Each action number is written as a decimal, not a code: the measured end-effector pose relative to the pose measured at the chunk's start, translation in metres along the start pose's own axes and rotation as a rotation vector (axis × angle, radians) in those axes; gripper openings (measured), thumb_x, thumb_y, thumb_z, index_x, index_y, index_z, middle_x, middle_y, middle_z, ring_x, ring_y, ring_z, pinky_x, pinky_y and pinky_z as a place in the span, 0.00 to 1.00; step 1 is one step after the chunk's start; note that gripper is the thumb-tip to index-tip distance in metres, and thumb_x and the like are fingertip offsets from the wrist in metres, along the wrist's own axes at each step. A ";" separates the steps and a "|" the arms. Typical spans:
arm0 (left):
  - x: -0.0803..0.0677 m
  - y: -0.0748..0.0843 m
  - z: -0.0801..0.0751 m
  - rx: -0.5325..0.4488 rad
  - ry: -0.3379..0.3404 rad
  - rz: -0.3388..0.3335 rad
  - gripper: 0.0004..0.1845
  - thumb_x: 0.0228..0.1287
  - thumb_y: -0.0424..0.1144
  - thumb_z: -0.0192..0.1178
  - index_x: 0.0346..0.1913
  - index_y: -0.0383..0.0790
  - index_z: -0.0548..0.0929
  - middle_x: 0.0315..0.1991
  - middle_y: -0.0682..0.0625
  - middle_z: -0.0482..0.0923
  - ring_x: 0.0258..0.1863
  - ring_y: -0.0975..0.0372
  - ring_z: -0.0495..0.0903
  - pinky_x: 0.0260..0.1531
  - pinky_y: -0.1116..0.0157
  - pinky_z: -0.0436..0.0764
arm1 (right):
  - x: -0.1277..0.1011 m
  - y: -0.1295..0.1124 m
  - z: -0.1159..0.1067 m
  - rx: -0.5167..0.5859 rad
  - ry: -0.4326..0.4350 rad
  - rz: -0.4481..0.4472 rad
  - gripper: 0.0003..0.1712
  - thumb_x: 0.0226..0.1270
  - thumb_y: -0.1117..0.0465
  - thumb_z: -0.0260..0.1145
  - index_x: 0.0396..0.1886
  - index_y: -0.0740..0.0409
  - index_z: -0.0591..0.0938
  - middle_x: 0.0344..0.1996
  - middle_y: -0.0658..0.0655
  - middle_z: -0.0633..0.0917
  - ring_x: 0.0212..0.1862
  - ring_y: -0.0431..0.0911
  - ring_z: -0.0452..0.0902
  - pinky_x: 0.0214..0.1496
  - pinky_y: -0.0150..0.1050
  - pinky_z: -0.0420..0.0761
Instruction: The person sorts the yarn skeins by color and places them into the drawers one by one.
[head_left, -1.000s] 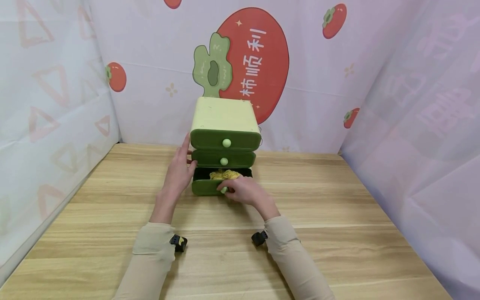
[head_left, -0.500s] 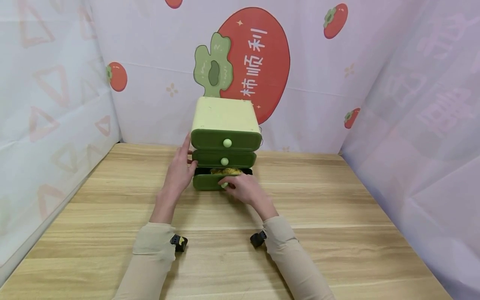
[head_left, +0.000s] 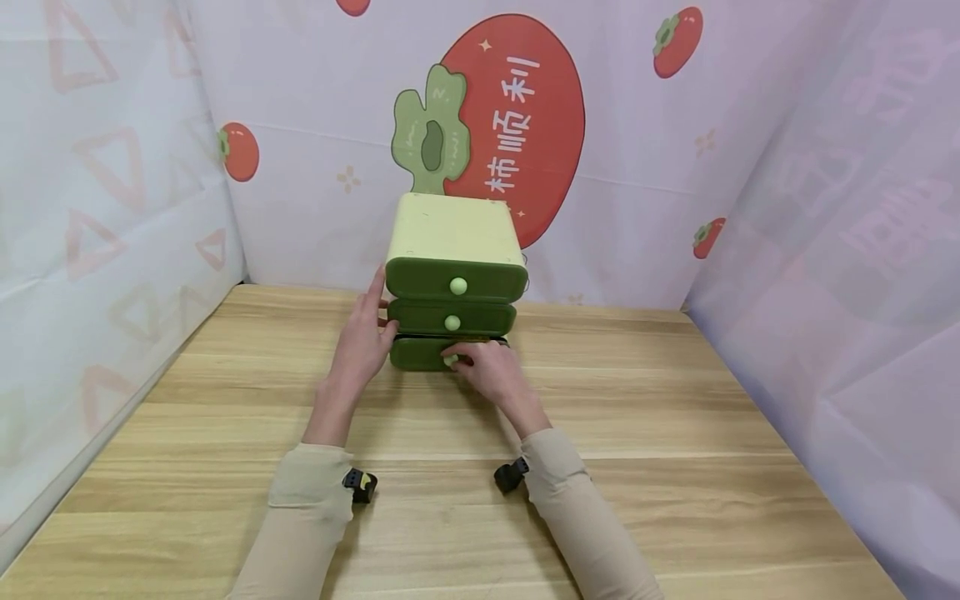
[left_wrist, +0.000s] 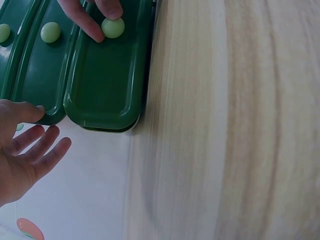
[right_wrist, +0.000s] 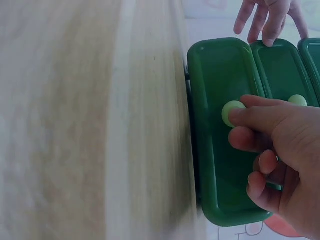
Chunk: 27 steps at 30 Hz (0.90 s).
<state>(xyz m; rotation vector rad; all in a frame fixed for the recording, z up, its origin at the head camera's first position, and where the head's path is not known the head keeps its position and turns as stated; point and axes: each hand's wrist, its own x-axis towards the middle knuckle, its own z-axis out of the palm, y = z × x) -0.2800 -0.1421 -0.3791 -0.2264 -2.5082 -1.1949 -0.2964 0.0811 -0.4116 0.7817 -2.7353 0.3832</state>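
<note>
A small cabinet with a cream top and three dark green drawers stands at the back of the table. My right hand pinches the round light-green knob of the bottom drawer between thumb and index finger, its other fingers curled loosely. Only a thin dark gap shows above that drawer's front, with the yellow bundle inside almost hidden. Against the cabinet's left side rests my left hand, fingers extended, thumb at the front edge of the middle drawer.
The wood-grain table spreads in front of and beside the cabinet. Behind it hangs a white cloth printed with red persimmons, and cloth walls stand at left and right. Each wrist carries a small black camera.
The bottom drawer has slid back into the cabinet, pushed by my right hand on its knob, and the yellow bundle has gone almost out of sight. My left hand has kept its place.
</note>
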 end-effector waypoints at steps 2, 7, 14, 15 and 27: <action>0.000 0.000 0.000 -0.002 0.001 0.003 0.48 0.70 0.29 0.53 0.80 0.64 0.39 0.58 0.35 0.71 0.51 0.45 0.81 0.48 0.48 0.82 | 0.000 0.000 0.000 0.010 -0.004 0.014 0.11 0.66 0.53 0.70 0.47 0.34 0.89 0.45 0.43 0.89 0.44 0.45 0.85 0.41 0.45 0.83; -0.001 0.000 0.000 -0.001 0.001 0.005 0.48 0.70 0.28 0.53 0.80 0.64 0.38 0.58 0.35 0.70 0.51 0.44 0.81 0.47 0.48 0.82 | 0.000 0.000 -0.001 0.036 -0.045 0.016 0.15 0.67 0.54 0.69 0.52 0.36 0.87 0.48 0.46 0.89 0.44 0.46 0.85 0.41 0.44 0.82; -0.001 0.000 -0.001 -0.001 0.001 0.006 0.48 0.70 0.28 0.54 0.80 0.64 0.39 0.59 0.35 0.70 0.51 0.44 0.81 0.47 0.48 0.82 | 0.000 0.001 -0.004 0.072 -0.095 -0.002 0.19 0.67 0.56 0.69 0.58 0.39 0.84 0.53 0.49 0.87 0.43 0.48 0.84 0.40 0.46 0.81; -0.001 0.000 -0.001 -0.002 0.001 0.006 0.49 0.70 0.28 0.54 0.80 0.64 0.39 0.59 0.35 0.70 0.51 0.44 0.81 0.47 0.48 0.82 | 0.000 0.001 -0.004 0.077 -0.099 -0.004 0.19 0.67 0.56 0.69 0.58 0.39 0.84 0.53 0.50 0.87 0.43 0.48 0.84 0.41 0.46 0.81; -0.003 -0.001 -0.002 -0.008 -0.005 -0.004 0.48 0.70 0.29 0.54 0.80 0.65 0.38 0.60 0.34 0.69 0.51 0.44 0.81 0.47 0.47 0.82 | 0.000 0.011 -0.006 0.109 -0.272 0.006 0.27 0.69 0.56 0.66 0.66 0.31 0.76 0.27 0.49 0.79 0.30 0.42 0.73 0.29 0.36 0.71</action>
